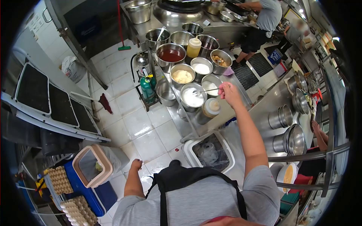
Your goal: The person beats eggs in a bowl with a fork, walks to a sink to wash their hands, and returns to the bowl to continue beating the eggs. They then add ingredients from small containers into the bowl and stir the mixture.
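Note:
My right hand [228, 92] is closed on the handle of a metal spoon [209, 90]. The spoon's bowl end sits over white powder in a steel pot [193, 98], overlapping the powder in this view. Just behind lies a second steel pot [211, 86] with white contents, the spoon's handle passing over it. A squeeze bottle [212, 108] with a pale top stands close below the spoon. My left hand [136, 164] hangs low at my side over the tiled floor, fingers curled in, with nothing showing in it.
Several steel pots crowd the counter, including one of red sauce [171, 55], and a yellow squeeze bottle [194, 47]. A lined bin [228, 148] stands before me; a beige bin [106, 171] is left. A co-worker [264, 19] works at the back right. Steel bowls [296, 139] sit right.

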The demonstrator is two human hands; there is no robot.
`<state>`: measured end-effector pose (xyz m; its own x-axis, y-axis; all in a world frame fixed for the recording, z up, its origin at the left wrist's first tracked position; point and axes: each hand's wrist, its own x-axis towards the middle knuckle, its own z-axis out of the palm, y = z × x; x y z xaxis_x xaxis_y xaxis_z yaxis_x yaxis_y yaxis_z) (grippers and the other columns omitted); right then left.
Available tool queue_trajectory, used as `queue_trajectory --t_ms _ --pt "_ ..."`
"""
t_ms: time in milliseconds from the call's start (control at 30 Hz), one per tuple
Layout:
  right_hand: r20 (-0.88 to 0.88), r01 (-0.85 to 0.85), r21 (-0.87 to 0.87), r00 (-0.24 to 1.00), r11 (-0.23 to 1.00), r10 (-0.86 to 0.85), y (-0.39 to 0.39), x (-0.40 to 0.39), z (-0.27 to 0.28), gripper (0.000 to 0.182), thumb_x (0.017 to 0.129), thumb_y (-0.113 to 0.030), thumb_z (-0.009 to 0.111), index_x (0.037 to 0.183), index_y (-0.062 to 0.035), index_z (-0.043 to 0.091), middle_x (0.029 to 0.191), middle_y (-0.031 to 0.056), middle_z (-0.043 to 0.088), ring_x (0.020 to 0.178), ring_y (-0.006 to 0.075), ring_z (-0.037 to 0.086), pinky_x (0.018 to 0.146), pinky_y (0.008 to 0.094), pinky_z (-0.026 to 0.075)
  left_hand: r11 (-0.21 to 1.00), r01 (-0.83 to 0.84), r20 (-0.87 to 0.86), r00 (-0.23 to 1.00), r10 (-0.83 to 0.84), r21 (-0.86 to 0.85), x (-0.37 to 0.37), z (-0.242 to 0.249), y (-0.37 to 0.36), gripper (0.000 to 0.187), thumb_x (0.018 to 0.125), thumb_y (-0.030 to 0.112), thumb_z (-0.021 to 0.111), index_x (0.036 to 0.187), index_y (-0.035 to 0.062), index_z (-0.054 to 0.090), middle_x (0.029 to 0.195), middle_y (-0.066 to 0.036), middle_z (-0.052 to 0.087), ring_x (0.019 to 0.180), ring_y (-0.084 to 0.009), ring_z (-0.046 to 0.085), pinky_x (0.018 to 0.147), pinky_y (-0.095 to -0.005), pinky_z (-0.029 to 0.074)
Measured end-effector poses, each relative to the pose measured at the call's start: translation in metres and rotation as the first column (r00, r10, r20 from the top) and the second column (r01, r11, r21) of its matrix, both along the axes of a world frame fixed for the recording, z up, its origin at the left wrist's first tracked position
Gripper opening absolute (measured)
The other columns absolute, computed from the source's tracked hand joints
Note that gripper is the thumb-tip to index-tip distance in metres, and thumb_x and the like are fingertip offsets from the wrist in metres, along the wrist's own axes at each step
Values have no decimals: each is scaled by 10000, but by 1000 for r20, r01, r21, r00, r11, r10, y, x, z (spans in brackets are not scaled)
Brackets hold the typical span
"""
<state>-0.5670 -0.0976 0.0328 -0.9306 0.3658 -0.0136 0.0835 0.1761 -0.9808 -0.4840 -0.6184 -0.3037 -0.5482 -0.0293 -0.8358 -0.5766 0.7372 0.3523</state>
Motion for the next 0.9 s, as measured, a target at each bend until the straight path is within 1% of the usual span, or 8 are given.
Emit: queue_trajectory --t_ms 67,167,267,467,567,667,767,900 --pt "6 -35 41 999 999 35 -2 -10 -8 278 877 -235 384 793 7 494 605 55 513 449 85 454 419 209 376 1000 -24 -7 1000 24 1 5 0 0 428 744 207 479 1092 -41 462 827 -188 588 544 -246 607 417 -331 442" --pt "13 -71 92 997 993 70 -2 -18 -15 281 877 -238 385 791 7 495 583 51 508 432 85 450 414 210 374 991 -131 -46 990 133 33 16 -3 -3 244 727 154 479 893 -21 512 597 -112 512 415 -193 518 305 -285 337" --pt "49 -93 72 995 993 89 -4 -18 -16 278 877 -233 377 778 -2 494 574 50 505 432 83 447 408 211 371 987 -158 -79 984 158 1 27 -3 -10 222 732 159 479 863 -17 516 597 -111 514 415 -194 519 305 -288 343" --pt "148 42 -168 989 985 -17 4 -14 -22 271 879 -267 352 810 -34 470 600 37 497 419 87 427 399 206 365 993 -110 21 994 111 -48 31 -1 -20 217 742 159 475 867 -14 511 600 -103 517 421 -196 525 309 -285 344" --pt "160 158 -310 981 938 -112 15 -11 -30 273 876 -297 358 850 -42 453 613 32 496 423 87 426 399 206 364 996 -71 43 996 74 -57 26 2 -16 410 731 192 464 1064 -47 476 814 -188 591 553 -256 609 453 -330 464" --pt "140 214 -454 976 865 -168 22 -5 -32 273 870 -302 361 864 -44 448 610 31 497 430 87 429 403 208 367 997 -68 -4 998 68 -32 18 5 -8 403 730 195 469 1053 -47 485 807 -187 591 552 -252 608 463 -335 465" --pt "119 203 -437 979 876 -167 23 0 -30 274 866 -304 362 857 -44 450 611 30 497 437 87 432 405 212 370 1000 -23 -11 1000 23 -10 9 7 -3 409 727 195 476 1052 -53 486 819 -189 588 546 -247 606 468 -333 465" --pt "145 132 -249 985 959 -98 14 -2 -29 268 870 -291 356 835 -46 460 614 30 496 450 86 434 417 211 369 994 -105 -95 990 105 5 5 7 2 295 711 150 486 960 -6 512 604 -102 525 422 -188 529 311 -282 346"
